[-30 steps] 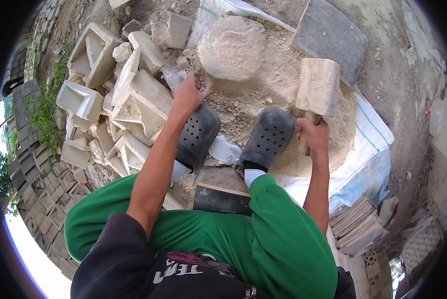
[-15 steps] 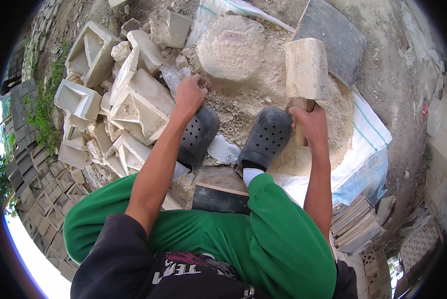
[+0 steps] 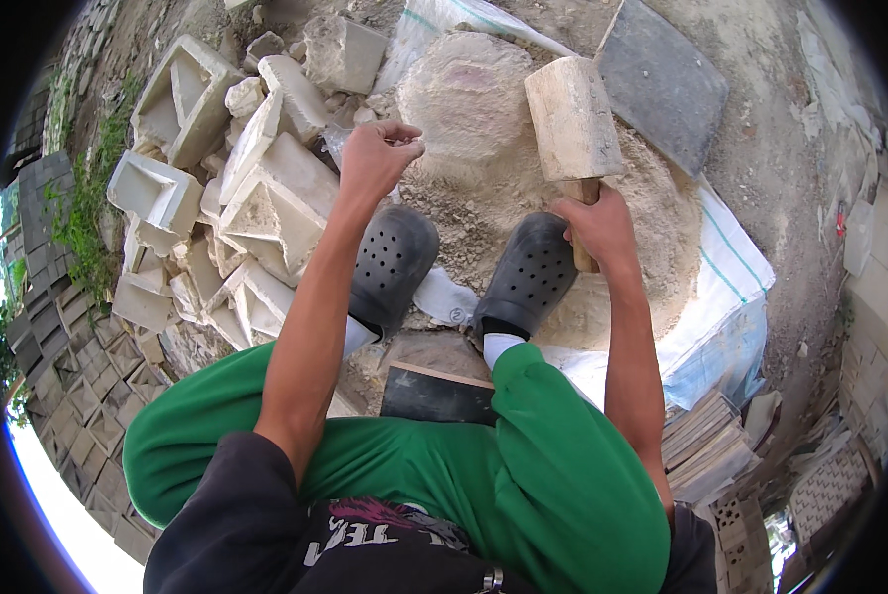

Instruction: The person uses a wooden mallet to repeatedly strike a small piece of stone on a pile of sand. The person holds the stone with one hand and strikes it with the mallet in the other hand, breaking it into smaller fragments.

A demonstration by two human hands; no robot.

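Note:
My right hand (image 3: pixel 602 230) is wrapped round the short handle of a wooden mallet (image 3: pixel 575 119). The mallet's thick pale head is raised over crushed pale rubble (image 3: pixel 652 223), close to the right side of a large rounded stone block (image 3: pixel 467 94). My left hand (image 3: pixel 378 156) hovers at the block's lower left, fingers bent together toward the thumb. Whatever may be between those fingertips is too small to make out. Beneath that hand, a scrap of clear plastic (image 3: pixel 335 144) lies against the broken pieces.
Broken pale cast blocks (image 3: pixel 276 213) are heaped on the left. My feet in grey clogs (image 3: pixel 528 272) rest near the rubble. A white woven sheet (image 3: pixel 726 267) lies under the rubble, and a dark slab (image 3: pixel 662 84) leans at the far right. Stacked thin slabs (image 3: pixel 706 445) stand at lower right.
The mallet has swung left toward the stone block, its head tilting, with my right hand moving slightly left. My left hand has lifted a little away and to the right, fingers reaching further out.

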